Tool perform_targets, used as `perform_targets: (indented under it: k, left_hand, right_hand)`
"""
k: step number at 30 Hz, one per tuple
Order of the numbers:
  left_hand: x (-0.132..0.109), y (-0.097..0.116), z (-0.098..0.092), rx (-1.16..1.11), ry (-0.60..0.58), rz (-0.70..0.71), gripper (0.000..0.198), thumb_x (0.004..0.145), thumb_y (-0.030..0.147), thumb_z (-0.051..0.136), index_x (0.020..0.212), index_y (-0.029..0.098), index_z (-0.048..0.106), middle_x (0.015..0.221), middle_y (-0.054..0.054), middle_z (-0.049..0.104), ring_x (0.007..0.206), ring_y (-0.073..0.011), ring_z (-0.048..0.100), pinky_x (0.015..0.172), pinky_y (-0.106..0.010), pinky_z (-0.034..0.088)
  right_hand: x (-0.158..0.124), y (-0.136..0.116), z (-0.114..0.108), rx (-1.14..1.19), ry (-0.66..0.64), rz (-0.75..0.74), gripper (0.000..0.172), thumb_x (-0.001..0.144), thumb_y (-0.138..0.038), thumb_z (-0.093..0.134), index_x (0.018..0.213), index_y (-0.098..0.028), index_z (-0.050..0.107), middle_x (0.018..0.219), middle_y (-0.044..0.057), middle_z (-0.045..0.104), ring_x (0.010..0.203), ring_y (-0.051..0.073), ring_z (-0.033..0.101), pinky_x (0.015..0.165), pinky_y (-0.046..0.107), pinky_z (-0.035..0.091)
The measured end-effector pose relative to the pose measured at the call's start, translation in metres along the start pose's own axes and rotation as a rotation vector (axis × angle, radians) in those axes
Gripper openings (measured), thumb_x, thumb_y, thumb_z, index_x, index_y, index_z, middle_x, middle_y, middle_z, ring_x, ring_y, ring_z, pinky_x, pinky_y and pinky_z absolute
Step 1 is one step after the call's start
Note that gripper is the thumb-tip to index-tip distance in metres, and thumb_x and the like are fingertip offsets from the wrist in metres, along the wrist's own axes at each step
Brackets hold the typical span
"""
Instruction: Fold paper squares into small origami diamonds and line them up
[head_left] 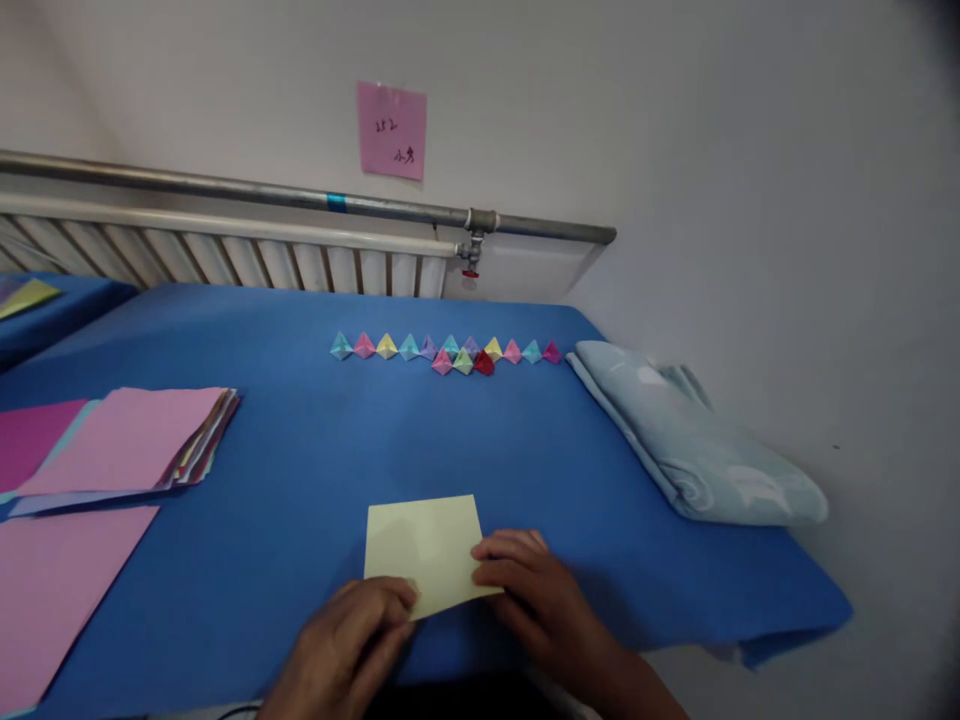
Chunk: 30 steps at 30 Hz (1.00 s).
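A pale yellow sheet of paper (424, 545) is at the front of the blue-covered table, tilted slightly, its near edge toward me. My left hand (352, 635) pinches its near left part between thumb and fingers. On the right side, my right hand (529, 590) grips the near right corner, fingers on top and thumb below. Whether the sheet has a fold along its near edge I cannot tell. Farther back stands a row of small folded paper shapes (409, 347) in several colours, with a shorter row in front that includes a red one (484, 363).
Stacked pink and mixed-colour paper (135, 435) lies at left, with more pink sheets (67, 590) nearer me. A folded light blue blanket (690, 430) rests at right. Behind the blue cloth (300, 450) are a radiator (255, 260), a metal pipe (225, 188) and a pink wall note (391, 130).
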<state>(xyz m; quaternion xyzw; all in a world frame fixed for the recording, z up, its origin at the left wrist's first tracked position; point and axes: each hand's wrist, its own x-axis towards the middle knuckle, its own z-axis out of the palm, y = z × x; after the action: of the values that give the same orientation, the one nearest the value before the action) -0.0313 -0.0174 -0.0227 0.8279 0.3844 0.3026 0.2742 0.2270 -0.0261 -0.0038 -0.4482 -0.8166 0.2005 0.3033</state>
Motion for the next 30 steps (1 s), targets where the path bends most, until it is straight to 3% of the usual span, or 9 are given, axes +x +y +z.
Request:
perform_targets:
  k: [4,10,14,17,21,25,30]
  left_hand:
    - [-0.007,-0.005,-0.008,0.094,0.05,-0.125,0.034,0.084,0.032,0.061,0.116,0.03,0.051,0.107,-0.002,0.068,0.097,-0.0175,0.065,0.081,-0.028,0.055]
    - [0.001,-0.015,-0.008,0.143,0.123,-0.205,0.016,0.089,0.037,0.052,0.099,0.029,0.061,0.089,0.0,0.068,0.084,-0.0188,0.063,0.076,-0.033,0.049]
    - [0.008,-0.016,-0.004,0.15,0.139,-0.274,0.02,0.09,0.041,0.048,0.093,0.027,0.062,0.079,0.001,0.066,0.075,-0.0186,0.06,0.073,-0.033,0.045]
    - [0.011,-0.018,-0.001,0.152,0.173,-0.33,0.024,0.089,0.045,0.049,0.099,0.027,0.061,0.086,0.001,0.069,0.082,-0.0206,0.062,0.077,-0.036,0.043]
    - [0.016,-0.022,0.003,0.17,0.213,-0.412,0.027,0.089,0.048,0.048,0.097,0.027,0.062,0.087,0.001,0.07,0.083,-0.022,0.063,0.079,-0.038,0.041]
    - [0.024,-0.019,0.005,0.207,0.211,-0.441,0.028,0.09,0.049,0.045,0.091,0.026,0.061,0.083,0.001,0.069,0.08,-0.0218,0.062,0.079,-0.039,0.039]
    - [0.032,-0.013,0.005,0.333,0.159,-0.437,0.035,0.093,0.048,0.037,0.085,0.024,0.062,0.069,0.001,0.065,0.068,-0.0199,0.059,0.073,-0.037,0.037]
  right_hand:
    - [0.006,0.0,0.0,0.096,-0.032,0.126,0.012,0.094,-0.02,0.047,0.095,-0.023,0.058,0.095,0.002,0.068,0.088,0.014,0.062,0.087,0.033,0.043]
    - [0.014,0.0,0.003,0.101,0.015,0.254,0.013,0.089,-0.022,0.049,0.084,-0.021,0.062,0.079,0.001,0.067,0.074,0.015,0.06,0.076,0.03,0.044]
    - [0.019,0.001,0.007,0.112,0.052,0.372,0.013,0.086,-0.022,0.05,0.084,-0.02,0.064,0.077,0.002,0.067,0.071,0.016,0.061,0.069,0.028,0.045]
    - [0.022,0.002,0.009,0.143,0.078,0.475,0.018,0.083,-0.024,0.052,0.096,-0.019,0.064,0.082,0.003,0.068,0.073,0.017,0.062,0.066,0.027,0.046]
    - [0.026,0.004,0.012,0.176,0.11,0.571,0.038,0.083,-0.024,0.051,0.12,-0.019,0.055,0.073,0.0,0.066,0.062,0.015,0.061,0.059,0.025,0.046]
    - [0.028,0.005,0.014,0.127,0.112,0.556,0.041,0.084,-0.024,0.051,0.124,-0.019,0.052,0.073,-0.001,0.066,0.06,0.015,0.061,0.058,0.025,0.046]
    - [0.029,0.006,0.015,0.003,0.08,0.409,0.017,0.088,-0.024,0.049,0.095,-0.021,0.064,0.086,0.003,0.07,0.076,0.017,0.065,0.068,0.027,0.048]
